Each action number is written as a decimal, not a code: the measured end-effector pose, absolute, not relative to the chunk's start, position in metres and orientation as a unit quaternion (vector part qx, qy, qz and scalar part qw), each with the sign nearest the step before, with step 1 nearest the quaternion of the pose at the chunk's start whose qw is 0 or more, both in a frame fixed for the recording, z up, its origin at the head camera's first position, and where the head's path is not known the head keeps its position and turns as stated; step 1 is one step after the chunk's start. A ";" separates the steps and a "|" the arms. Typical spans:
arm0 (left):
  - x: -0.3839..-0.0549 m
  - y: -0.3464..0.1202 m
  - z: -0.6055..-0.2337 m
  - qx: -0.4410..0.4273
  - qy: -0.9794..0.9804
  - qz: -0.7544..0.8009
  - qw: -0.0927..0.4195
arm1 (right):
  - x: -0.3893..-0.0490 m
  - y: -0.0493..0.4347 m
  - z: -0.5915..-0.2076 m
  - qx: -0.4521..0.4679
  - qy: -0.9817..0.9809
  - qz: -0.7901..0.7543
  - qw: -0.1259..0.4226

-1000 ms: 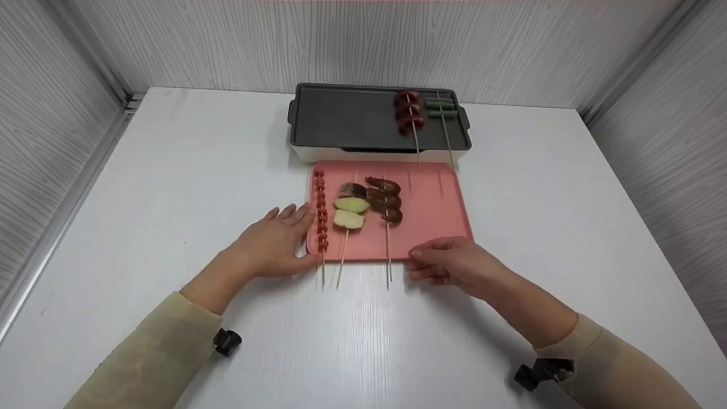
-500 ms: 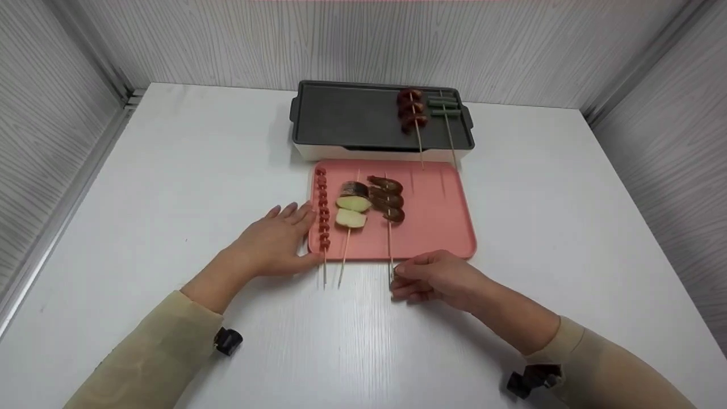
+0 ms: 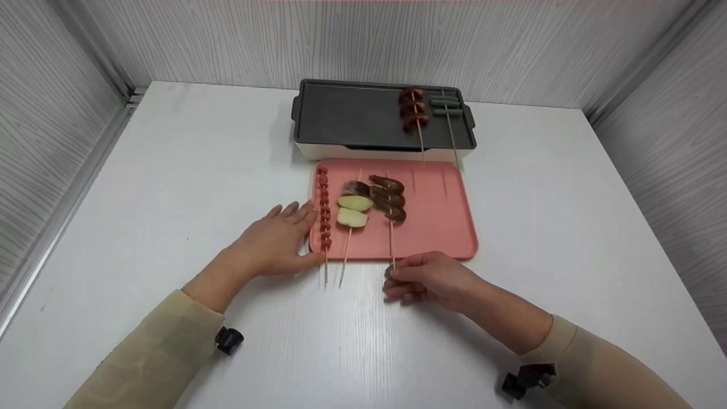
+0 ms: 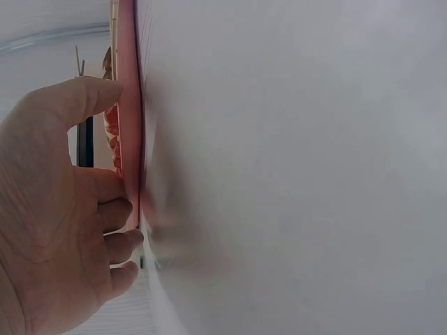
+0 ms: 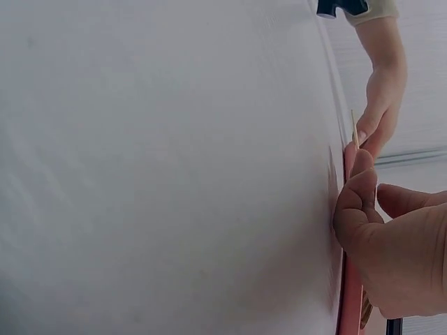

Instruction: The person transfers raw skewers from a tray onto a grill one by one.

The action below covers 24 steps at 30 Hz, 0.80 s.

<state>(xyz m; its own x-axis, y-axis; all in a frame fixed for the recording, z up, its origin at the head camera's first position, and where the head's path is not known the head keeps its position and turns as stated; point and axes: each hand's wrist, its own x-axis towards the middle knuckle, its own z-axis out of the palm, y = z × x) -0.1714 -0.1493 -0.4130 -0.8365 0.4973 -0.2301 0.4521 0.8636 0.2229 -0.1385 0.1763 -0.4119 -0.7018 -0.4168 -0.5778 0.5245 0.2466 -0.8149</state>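
Note:
A shallow pink tray (image 3: 437, 227) holds several skewers. My right hand (image 3: 436, 278) pinches the stick end of a skewer of brown shrimp (image 3: 388, 199) at the tray's front edge; the shrimp rest on the tray. In the right wrist view, the thumb and fingers of my right hand (image 5: 387, 241) meet low beside the tray's edge. My left hand (image 3: 271, 243) touches the tray's left side with fingers extended and thumb near the front corner. Beside it lies a skewer of small red pieces (image 3: 324, 207), then a skewer with pale slices and a dark-skinned piece (image 3: 353, 210).
Behind the tray stands a black griddle (image 3: 346, 113) on a white base. On its right side lie a dark red skewer (image 3: 413, 108) and a skewer of green pieces (image 3: 447, 107), their sticks overhanging the front. Patterned panels (image 3: 363, 40) enclose the white table (image 3: 210, 142).
My right hand has moved left from the tray's front right edge to the shrimp skewer's stick and now pinches its end. My left hand has stayed at the tray's left side.

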 end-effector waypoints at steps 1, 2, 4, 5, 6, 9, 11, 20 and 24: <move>-0.171 -0.149 -0.413 0.249 0.955 0.080 0.141 | -0.138 0.177 -0.412 0.039 0.690 -0.613 0.382; -0.171 -0.149 -0.413 0.249 0.955 0.081 0.141 | -0.138 0.177 -0.411 0.040 0.691 -0.613 0.380; -0.172 -0.149 -0.413 0.249 0.955 0.082 0.140 | -0.138 0.177 -0.410 0.040 0.695 -0.611 0.376; -0.172 -0.149 -0.413 0.249 0.955 0.083 0.140 | -0.138 0.178 -0.410 0.041 0.697 -0.610 0.374; -0.172 -0.149 -0.413 0.249 0.955 0.083 0.139 | -0.138 0.178 -0.409 0.041 0.700 -0.609 0.371; -0.172 -0.149 -0.413 0.249 0.955 0.084 0.139 | -0.137 0.179 -0.406 0.039 0.708 -0.605 0.362; -0.172 -0.148 -0.412 0.249 0.955 0.082 0.141 | -0.136 0.180 -0.404 0.036 0.710 -0.606 0.357; -0.171 -0.147 -0.411 0.251 0.955 0.077 0.140 | -0.130 0.186 -0.395 0.026 0.708 -0.612 0.350; -0.171 -0.147 -0.411 0.251 0.955 0.077 0.139 | -0.129 0.190 -0.392 0.018 0.702 -0.618 0.354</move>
<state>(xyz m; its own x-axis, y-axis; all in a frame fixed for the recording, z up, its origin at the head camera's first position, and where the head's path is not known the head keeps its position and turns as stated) -0.1713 -0.1474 -0.4109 -0.8352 0.5009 -0.2269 0.4578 0.8620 0.2177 -0.1285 0.1897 -0.3920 -0.7490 -0.4118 -0.5191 0.4623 0.2366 -0.8546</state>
